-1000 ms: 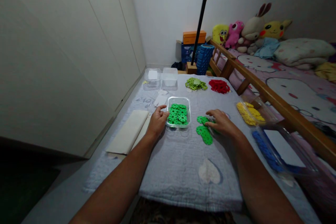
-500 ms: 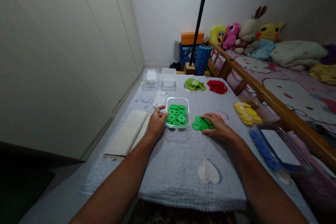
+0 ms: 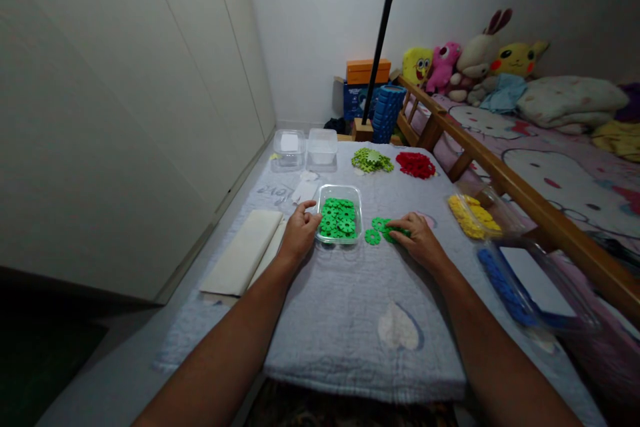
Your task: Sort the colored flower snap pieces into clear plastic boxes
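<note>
A clear plastic container stands mid-table, filled with green flower-shaped discs. My left hand is at its left wall, thumb and index finger curled against the rim. To the right of the container, my right hand has its fingers closed over a small group of green discs on the cloth, partly hidden under the fingertips. One loose green disc lies flat just left of those fingers, with another disc behind it.
Behind are a light-green pile, a red pile and two clear containers. Yellow pieces and blue pieces sit in containers at right, near the wooden bed rail. Folded cream material lies at left.
My right hand's fingers have drawn closer together over the green discs. The discs beside it have spread apart, one now separate. My left hand stays at the container.
</note>
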### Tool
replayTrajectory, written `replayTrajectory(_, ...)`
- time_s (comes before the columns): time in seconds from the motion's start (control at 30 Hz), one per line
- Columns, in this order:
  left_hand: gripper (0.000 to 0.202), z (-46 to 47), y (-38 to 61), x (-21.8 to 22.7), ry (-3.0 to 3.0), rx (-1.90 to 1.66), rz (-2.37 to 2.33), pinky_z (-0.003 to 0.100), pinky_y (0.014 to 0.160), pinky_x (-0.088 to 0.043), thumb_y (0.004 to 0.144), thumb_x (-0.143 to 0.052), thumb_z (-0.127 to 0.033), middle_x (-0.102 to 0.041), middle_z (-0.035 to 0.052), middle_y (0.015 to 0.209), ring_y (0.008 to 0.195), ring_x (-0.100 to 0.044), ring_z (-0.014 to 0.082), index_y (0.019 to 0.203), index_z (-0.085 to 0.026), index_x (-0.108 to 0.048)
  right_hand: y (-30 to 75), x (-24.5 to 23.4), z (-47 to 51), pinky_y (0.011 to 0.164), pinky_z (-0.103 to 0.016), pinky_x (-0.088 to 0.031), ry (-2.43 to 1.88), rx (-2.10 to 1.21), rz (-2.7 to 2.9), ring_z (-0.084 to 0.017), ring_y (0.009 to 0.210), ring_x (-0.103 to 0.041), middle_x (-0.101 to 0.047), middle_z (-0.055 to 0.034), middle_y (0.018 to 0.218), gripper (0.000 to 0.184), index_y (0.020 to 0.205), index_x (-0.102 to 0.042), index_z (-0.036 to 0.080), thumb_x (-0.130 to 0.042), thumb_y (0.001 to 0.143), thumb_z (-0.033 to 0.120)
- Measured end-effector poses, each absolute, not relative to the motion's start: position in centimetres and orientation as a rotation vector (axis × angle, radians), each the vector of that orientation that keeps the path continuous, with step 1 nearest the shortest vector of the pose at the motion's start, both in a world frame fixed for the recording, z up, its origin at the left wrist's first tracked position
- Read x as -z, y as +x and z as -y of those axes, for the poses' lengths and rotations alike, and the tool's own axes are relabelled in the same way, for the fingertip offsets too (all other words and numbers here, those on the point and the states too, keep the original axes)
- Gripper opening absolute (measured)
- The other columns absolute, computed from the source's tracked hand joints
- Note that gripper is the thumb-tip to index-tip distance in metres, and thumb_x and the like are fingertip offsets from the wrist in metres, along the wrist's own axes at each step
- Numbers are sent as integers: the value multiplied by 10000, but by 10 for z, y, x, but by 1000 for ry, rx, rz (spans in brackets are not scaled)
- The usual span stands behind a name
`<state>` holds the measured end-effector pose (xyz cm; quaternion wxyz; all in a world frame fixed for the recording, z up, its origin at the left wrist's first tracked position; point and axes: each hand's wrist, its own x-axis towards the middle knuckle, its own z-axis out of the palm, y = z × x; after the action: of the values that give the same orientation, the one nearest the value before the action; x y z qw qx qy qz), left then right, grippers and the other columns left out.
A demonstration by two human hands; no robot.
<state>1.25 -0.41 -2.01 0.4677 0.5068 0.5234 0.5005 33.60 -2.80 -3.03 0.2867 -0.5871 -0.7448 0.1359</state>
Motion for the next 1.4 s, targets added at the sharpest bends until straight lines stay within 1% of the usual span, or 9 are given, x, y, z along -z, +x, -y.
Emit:
replayTrajectory(0.13,500,4,12,20,1256,-1227,-1289,222,538,-285,812,-684,-422,-379,-114,596,521,-363,106,1235,-162,-626,330,22,31,783,-363,-485,-1577,-499,1820,-229,807,-618,-681,-39,831,260,1040,-774,214,-702,827,345)
replayTrajectory(0.3,508,4,12,21,1237,-1236,-1289,220,534,-282,803,-700,-421,-401,-111,595,517,-381,106,1238,-168,-632,326,13,34,701,-329,-467,-1586,-527,1654,-209,737,-583,-664,-27,754,193,779,-662,231,-696,746,418)
replayTrajectory(0.43,514,4,12,20,1235,-1230,-1290,218,532,-295,801,-701,-414,-424,-108,597,518,-403,106,1247,-167,-637,329,-2,34,670,-322,-459,-1560,-599,1654,-202,715,-582,-641,-29,722,221,700,-670,228,-724,722,441)
replayTrajectory(0.57,505,4,13,19,1231,-1230,-1286,218,527,-300,805,-692,-404,-426,-110,590,513,-404,107,1246,-164,-633,315,-26,31,589,-292,-425,-1512,-805,1606,-166,618,-548,-617,-1,652,285,742,-700,213,-752,738,494)
replayTrajectory(0.7,504,3,13,21,1237,-1230,-1291,219,527,-299,807,-687,-412,-422,-111,592,516,-395,108,1241,-161,-629,274,-47,22,637,-287,-470,-1359,-886,1665,-160,659,-595,-695,-13,725,234,771,-713,207,-731,780,441)
replayTrajectory(0.9,494,2,11,24,1259,-1235,-1279,220,542,-310,819,-692,-415,-404,-114,585,519,-395,109,1244,-170,-635,206,-43,11,780,-319,-493,-1364,-727,1890,-185,757,-666,-758,-25,808,106,849,-743,217,-645,874,249)
replayTrajectory(1.1,509,1,12,26,1236,-1236,-1248,221,548,-323,818,-692,-410,-420,-114,586,528,-408,111,1258,-163,-623,207,-28,6,1001,-447,-452,-1510,-448,2030,-279,1054,-675,-820,-74,1067,190,1019,-792,259,-655,898,208)
replayTrajectory(1.27,511,4,13,20,1222,-1238,-1261,218,544,-320,815,-686,-410,-419,-113,599,533,-411,110,1253,-155,-620,274,-22,-5,994,-478,-461,-1616,-251,1824,-299,1030,-658,-808,-93,1049,182,968,-789,248,-621,896,256)
replayTrajectory(1.4,489,7,13,15,1240,-1229,-1277,216,541,-316,818,-686,-397,-404,-111,600,539,-399,109,1242,-159,-629,312,-16,-3,884,-397,-468,-1728,-317,1929,-251,883,-656,-773,-57,901,92,825,-770,248,-680,840,262)
